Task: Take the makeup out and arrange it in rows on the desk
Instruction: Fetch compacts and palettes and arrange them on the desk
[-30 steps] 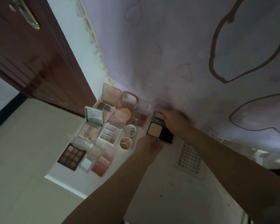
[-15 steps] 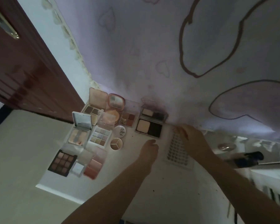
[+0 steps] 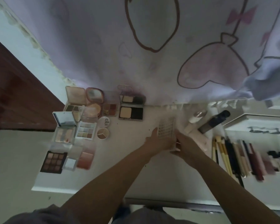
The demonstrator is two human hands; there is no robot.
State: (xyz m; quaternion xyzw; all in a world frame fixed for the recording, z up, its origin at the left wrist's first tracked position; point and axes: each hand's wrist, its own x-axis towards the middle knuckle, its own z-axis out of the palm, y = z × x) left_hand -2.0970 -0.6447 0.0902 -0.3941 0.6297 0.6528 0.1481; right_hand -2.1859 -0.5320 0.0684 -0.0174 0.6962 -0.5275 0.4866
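While both hands, left (image 3: 158, 141) and right (image 3: 182, 143), grip the pale gridded clear-plastic palette (image 3: 166, 131), placement's underway (blurry); next: set it beside the black-and-beige compact (image 3: 131, 112).

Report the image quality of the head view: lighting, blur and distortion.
Head view: dim, flat indoor light with a purplish cast. Wide-angle distortion bends the white desk edge and the lilac cartoon-print curtain. The row of makeup brushes and pencils at right is smeared by motion blur. The clear gridded plastic palette between the hands is soft. The dark nine-pan eyeshadow palette reads clearly.
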